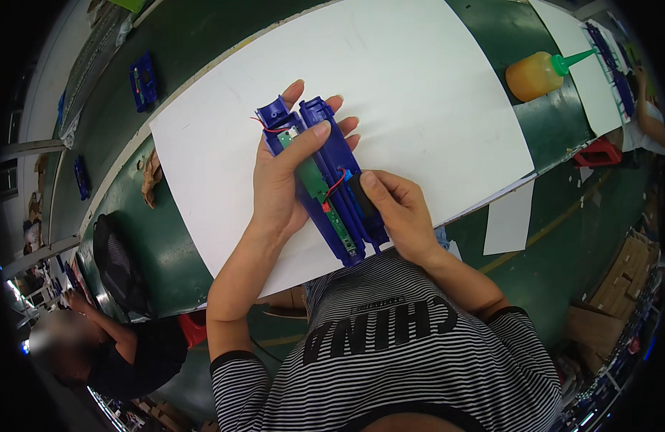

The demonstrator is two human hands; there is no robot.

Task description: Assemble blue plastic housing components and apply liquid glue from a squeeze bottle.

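A long blue plastic casing (338, 153), opened into two halves side by side, is held tilted above the white sheet. Inside its left half lies a narrow green circuit board (311, 177) with thin red wires. My left hand (273, 183) cradles the casing from beneath, its thumb across the board and its fingertips showing past the far side. My right hand (408, 216) is closed on the casing's right edge, with the thumb against a black block (361, 196) seated in the right half. Beside that block sits a small blue connector (348, 175). The right fingertips are partly hidden.
A large white sheet (433, 93) covers the green table. At the right stands a bottle of amber liquid (534, 77) with a green nozzle. Another blue casing (142, 83) and a black bag (120, 266) lie leftward. Co-workers sit at lower left and far right.
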